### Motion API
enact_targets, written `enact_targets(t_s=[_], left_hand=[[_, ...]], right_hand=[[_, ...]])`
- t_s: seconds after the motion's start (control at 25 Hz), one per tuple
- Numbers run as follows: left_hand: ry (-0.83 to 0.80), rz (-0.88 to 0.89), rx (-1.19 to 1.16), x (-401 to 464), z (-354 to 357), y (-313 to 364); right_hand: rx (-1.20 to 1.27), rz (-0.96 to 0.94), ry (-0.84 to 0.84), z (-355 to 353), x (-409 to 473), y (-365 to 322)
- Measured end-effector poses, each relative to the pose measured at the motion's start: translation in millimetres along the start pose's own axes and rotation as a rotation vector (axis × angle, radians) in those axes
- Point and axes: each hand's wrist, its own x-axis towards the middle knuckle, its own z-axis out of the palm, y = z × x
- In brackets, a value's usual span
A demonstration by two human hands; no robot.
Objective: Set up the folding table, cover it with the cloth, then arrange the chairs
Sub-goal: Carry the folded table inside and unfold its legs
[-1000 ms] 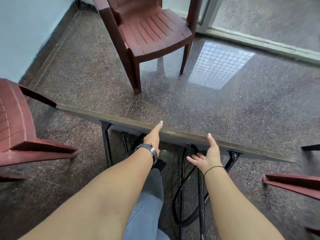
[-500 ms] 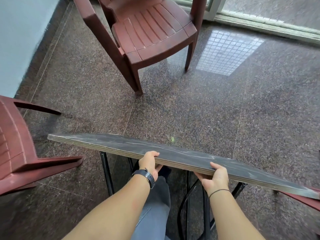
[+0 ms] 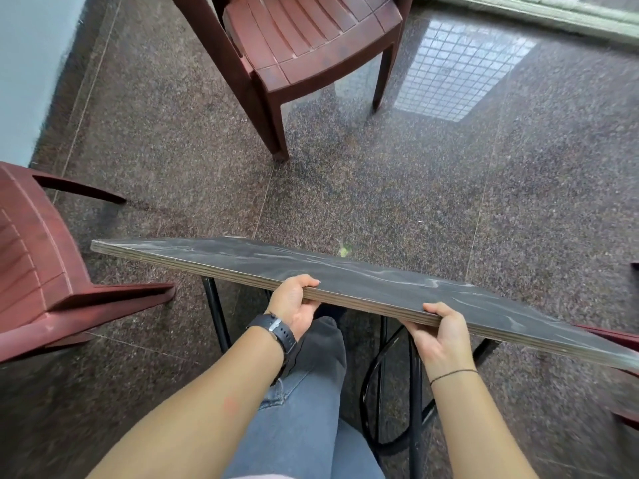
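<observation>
- Left hand [image 3: 294, 307]: you grip the near edge of the tabletop [image 3: 345, 276], thumb on top, fingers curled underneath; a watch [image 3: 275, 328] sits on that wrist.
- Right hand [image 3: 441, 335]: same hold further right along that edge, thumb over the top face, fingers under.
- Tabletop: dark board with a layered edge, held tilted, its far edge toward the floor [image 3: 380, 202], above the black metal legs [image 3: 216, 314].
- Legs: partly hidden beneath the board and your knee; whether they are locked open cannot be told.
- Chairs: one [image 3: 311, 46] ahead, one [image 3: 41, 264] at your left, both well apart from the table; part of another [image 3: 619, 340] shows at the right under the board.
- Cloth: none in view.
- Step in hand, by judgement: setting up the table.
- Next move calls for: bringing the board level, both hands moving evenly, and checking that the legs stand firm before letting go.
</observation>
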Motion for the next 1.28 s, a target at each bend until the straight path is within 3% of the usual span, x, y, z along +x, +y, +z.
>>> enact_targets(t_s=[0.24,0.4,0.6,0.64,0.84,0.96,1.04,1.12,1.2,1.28], left_hand=[[-0.146,0.185,0.033,-117,-12,16],[-0.323,0.4,0.008,-214,-30,12],[-0.623,0.504,0.018,-273,-134,-54],[-0.658,0.528,0.005,-284,-184,-85],[-0.566,0.382,0.057,-264,-280,-136],[-0.485,0.283,0.024,-261,-347,-180],[-0.419,0.213,-0.018,-248,-382,-205],[-0.359,0.147,-0.034,-231,-416,-219],[-0.304,0.061,0.1,-217,-451,-233],[-0.24,-0.009,0.326,-210,-487,-247]], right_hand=[[0.014,-0.155,-0.147,0,-119,-15],[0.043,-0.339,-0.459,-22,-210,-23],[0.134,-0.37,-0.722,-133,-257,26],[0.148,-0.373,-0.771,-180,-268,57],[0.034,-0.338,-0.632,-274,-260,132],[0.043,-0.155,-0.79,-338,-241,178],[-0.03,-0.311,-0.719,-373,-218,195],[0.113,-0.256,-0.904,-417,-202,227],[0.002,-0.307,-0.668,-442,-211,258],[0.012,-0.059,-0.58,-452,-209,282]])
